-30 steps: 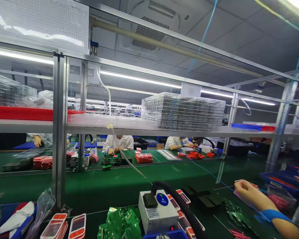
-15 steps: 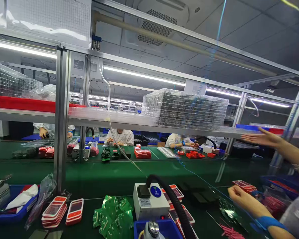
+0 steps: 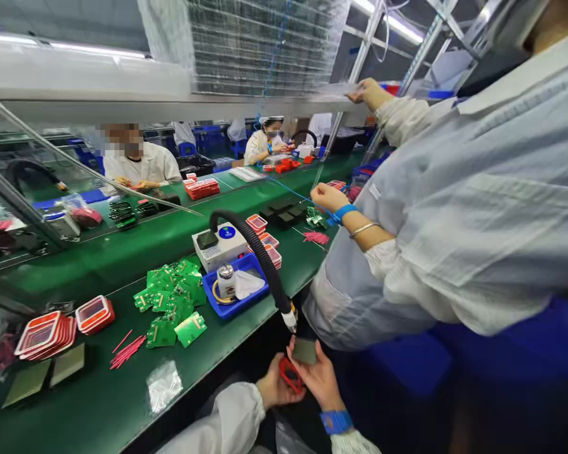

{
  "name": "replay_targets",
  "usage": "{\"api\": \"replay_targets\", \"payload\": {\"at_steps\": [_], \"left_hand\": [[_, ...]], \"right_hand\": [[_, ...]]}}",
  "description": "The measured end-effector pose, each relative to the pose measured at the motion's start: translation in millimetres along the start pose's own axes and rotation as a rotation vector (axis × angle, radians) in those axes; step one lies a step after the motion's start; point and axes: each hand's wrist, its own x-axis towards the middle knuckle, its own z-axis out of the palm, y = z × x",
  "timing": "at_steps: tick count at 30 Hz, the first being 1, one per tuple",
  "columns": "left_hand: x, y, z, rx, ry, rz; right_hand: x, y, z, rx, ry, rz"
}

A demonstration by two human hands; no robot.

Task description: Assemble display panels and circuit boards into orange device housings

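Both hands meet at bottom centre: left hand (image 3: pixel 273 386) pinches a red frame (image 3: pixel 291 376). Right hand (image 3: pixel 318 378), palm up, grips a grey panel (image 3: pixel 305 350) under the hose nozzle (image 3: pixel 291 320).

red frame (image 3: pixel 291 376) and grey panel (image 3: pixel 305 350) held below table edge.

Left hand (image 3: pixel 275 386): bare, no glove; white smock sleeve w/ gathered cuff at wrist, fabric lightly creased. Right hand (image 3: pixel 318 377): bare; blue wrist strap (image 3: pixel 336 421) w/ small buckle-like block, white cuff just below it. No rings seen.
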Motion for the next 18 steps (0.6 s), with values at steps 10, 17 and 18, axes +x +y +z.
{"api": "replay_targets", "payload": {"at_steps": [10,17,18], "left_hand": [[39.6,10.4,5.5,0.092,0.002,-0.035],[46.7,13.2,-1.0,0.096,0.01,-0.018],[45.5,13.7,-1.8,0.104,0.008,-0.026]], "right_hand": [[14.2,5.7,-20.0,0.172,0.065,0.087],[20.3,4.0,-14.6,0.193,0.091,0.087],[18.1,2.0,-16.2,0.199,0.094,0.084]]}}
